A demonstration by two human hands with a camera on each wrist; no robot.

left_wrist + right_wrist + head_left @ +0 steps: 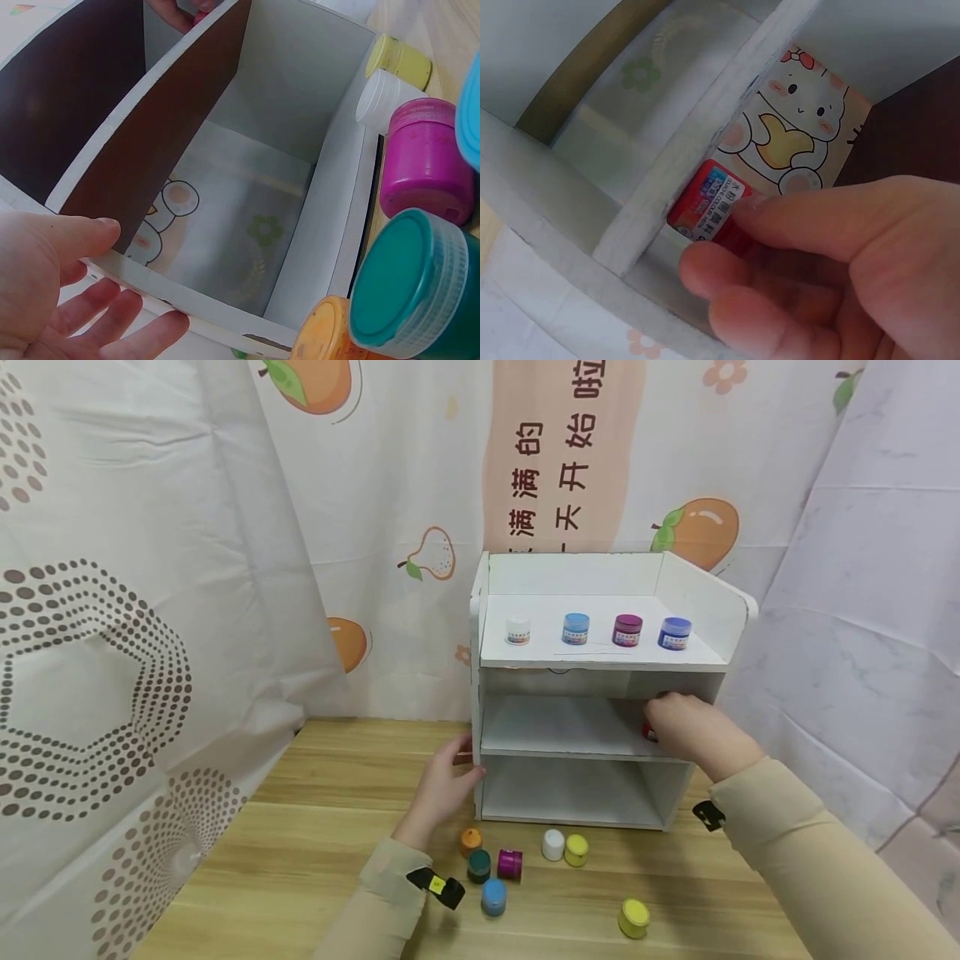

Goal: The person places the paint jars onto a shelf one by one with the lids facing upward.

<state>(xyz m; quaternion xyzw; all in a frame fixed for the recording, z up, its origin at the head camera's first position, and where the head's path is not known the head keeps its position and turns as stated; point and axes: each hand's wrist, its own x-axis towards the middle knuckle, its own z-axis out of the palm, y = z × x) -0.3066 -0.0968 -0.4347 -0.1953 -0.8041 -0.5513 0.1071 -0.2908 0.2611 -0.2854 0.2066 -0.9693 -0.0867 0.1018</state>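
Observation:
In the head view, my right hand (697, 731) reaches into the right end of the middle shelf of a white shelf unit (570, 749). Between its thumb and fingers it grips a small red paint jar (712, 199), whose printed label faces the right wrist camera. The jar is low, close to the shelf board's front edge; whether it touches the board I cannot tell. At the unit's left side, my left hand (442, 785) holds the side panel (202, 319). Its thumb lies over the front edge, while the other fingers are along the outer side.
White, light blue (576, 629), magenta and dark blue paint jars stand in a row on top. Before the unit, on the wooden table (360, 777), are orange (471, 841), teal (478, 865), purple (510, 864), light blue (494, 897), white (553, 844) and yellow jars (633, 917). A printed curtain hangs behind.

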